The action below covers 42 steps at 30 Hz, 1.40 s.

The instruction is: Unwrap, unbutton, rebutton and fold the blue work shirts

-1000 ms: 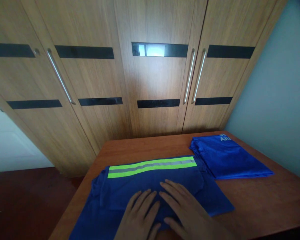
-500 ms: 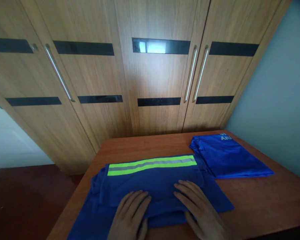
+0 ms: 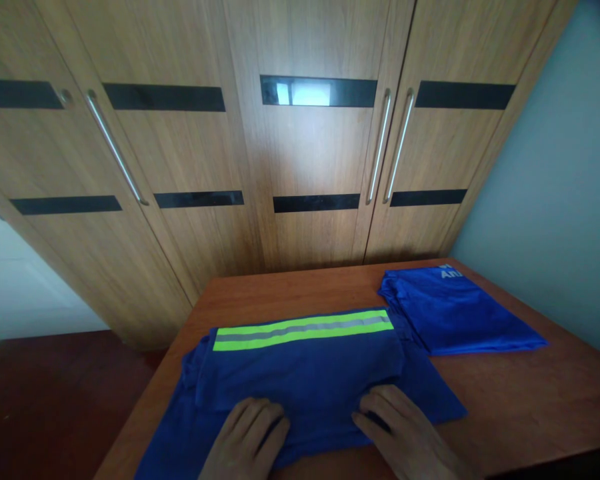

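Blue cloth under both hands, is that right?
Yes, seen from the head camera. A blue work garment point(image 3: 305, 373) with a yellow-green reflective stripe point(image 3: 303, 329) lies on the wooden table point(image 3: 530, 407), doubled over, with the stripe along its far edge.

Where do the hands sit?
At the near edge of the folded layer. The left hand point(image 3: 247, 437) is toward the left end and the right hand point(image 3: 405, 433) toward the right end, well apart, with the fold between them.

Are they gripping it?
Both have their fingers curled down onto the cloth. The fingertips are tucked out of sight, so I cannot tell whether they pinch the edge or only press it.

Which step would you call this?
I judge it to be working the near edge of a fold, with the garment part-folded and a lower layer showing at both sides.

What would further handling need?
Even action from both hands, I think, so the layers stay square.

Anything else around?
A second blue garment point(image 3: 460, 313) lies folded at the table's far right, just beside the first. A wooden wardrobe point(image 3: 305, 167) stands behind.
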### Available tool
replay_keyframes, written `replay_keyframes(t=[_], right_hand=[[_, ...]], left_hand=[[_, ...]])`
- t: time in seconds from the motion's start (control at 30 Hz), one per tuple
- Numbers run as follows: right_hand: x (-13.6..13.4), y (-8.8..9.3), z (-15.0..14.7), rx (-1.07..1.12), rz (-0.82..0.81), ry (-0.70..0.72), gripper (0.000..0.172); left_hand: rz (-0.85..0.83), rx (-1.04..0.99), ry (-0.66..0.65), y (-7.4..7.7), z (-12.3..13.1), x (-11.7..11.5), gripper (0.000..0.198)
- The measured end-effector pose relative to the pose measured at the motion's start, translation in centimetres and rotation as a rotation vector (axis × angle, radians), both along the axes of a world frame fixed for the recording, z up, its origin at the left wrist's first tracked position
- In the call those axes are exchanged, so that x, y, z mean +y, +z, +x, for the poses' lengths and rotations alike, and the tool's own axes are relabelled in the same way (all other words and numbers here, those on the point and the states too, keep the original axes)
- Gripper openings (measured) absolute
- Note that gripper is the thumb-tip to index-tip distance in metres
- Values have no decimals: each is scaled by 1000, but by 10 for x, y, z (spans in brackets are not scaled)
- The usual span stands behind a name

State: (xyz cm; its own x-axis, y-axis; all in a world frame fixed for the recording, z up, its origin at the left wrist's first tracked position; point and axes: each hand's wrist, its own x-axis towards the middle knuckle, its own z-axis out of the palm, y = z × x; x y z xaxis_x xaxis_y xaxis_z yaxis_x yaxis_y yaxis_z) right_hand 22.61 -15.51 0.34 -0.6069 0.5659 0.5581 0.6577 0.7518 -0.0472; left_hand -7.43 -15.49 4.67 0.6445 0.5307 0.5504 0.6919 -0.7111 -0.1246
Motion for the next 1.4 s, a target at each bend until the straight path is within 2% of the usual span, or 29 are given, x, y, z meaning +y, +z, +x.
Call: replay_keyframes(t=[0.1, 0.23, 0.33, 0.43, 0.5, 0.6, 0.7, 0.77, 0.93, 1.17, 1.3, 1.4], right_hand=[[-5, 2, 2, -47, -131, 1, 31], [-10, 34, 3, -27, -355, -47, 42], [1, 57, -6, 43, -425, -105, 39], [25, 64, -23, 64, -392, -180, 40], [41, 58, -33, 11, -369, -197, 47], [57, 38, -37, -88, -420, -171, 61], [62, 20, -28, -130, -497, -152, 61], [62, 14, -17, -135, -517, -158, 62], [59, 9, 9, -145, -501, -257, 62], [65, -4, 30, -86, -335, -455, 64], [69, -5, 30, -82, -386, -457, 64], [74, -3, 32, -55, -462, -434, 64]], left_hand=[[-14, 127, -71, 3, -5, -1, 27], [-88, 223, -110, 17, -10, -1, 26], [-157, 200, -33, 30, -5, 6, 37], [-219, 120, 85, 32, 9, 24, 44], [-261, 109, 129, 26, 19, 37, 52], [-362, 157, 149, 7, 25, 48, 70], [-477, 198, 156, -9, 20, 49, 73], [-525, 203, 168, -12, 15, 48, 72], [-576, 207, 171, -7, 8, 47, 73], [-549, 234, 114, -4, -15, 50, 74], [-567, 252, 107, 1, -26, 52, 72], [-572, 253, 151, 8, -15, 54, 67]])
